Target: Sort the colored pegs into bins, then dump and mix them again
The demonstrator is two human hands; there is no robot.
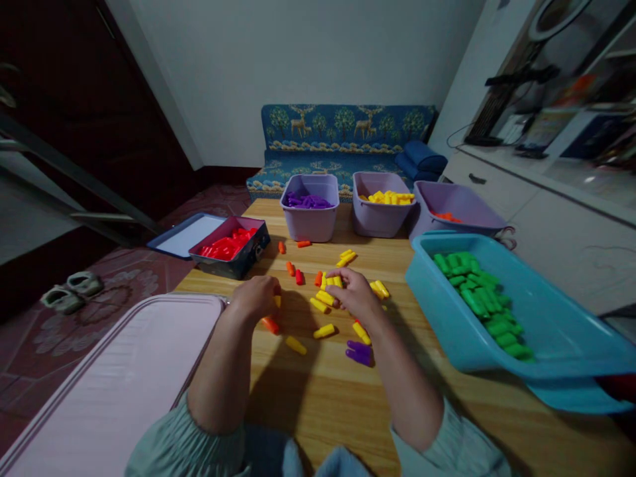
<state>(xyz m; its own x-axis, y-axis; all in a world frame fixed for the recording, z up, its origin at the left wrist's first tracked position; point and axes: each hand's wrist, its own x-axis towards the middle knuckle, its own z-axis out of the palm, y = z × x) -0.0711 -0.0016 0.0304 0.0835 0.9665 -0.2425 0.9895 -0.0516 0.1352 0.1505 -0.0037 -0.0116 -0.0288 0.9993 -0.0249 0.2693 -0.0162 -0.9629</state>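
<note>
Small finger-shaped plastic pieces lie scattered over the wooden table. My right hand (355, 293) pinches a short row of yellow pieces (332, 281) between thumb and fingers. Beside it rest more yellow pieces (322, 303) and an orange piece (318, 278). My left hand (257, 297) is closed, palm down, with a yellow piece (277, 301) at its fingertips; most of its grip is hidden. Just below that hand lies an orange-red piece (271, 324). Purple pieces (358, 353) sit together near my right forearm, and a red piece (299, 277) is between the hands, farther back.
At the back stand lilac bins with purple (311, 225), yellow (380, 222) and orange contents (454, 199). A turquoise tub (442, 331) with green pieces is on the right. On the left are an open tin (228, 267) of red pieces and a pink lid (114, 384).
</note>
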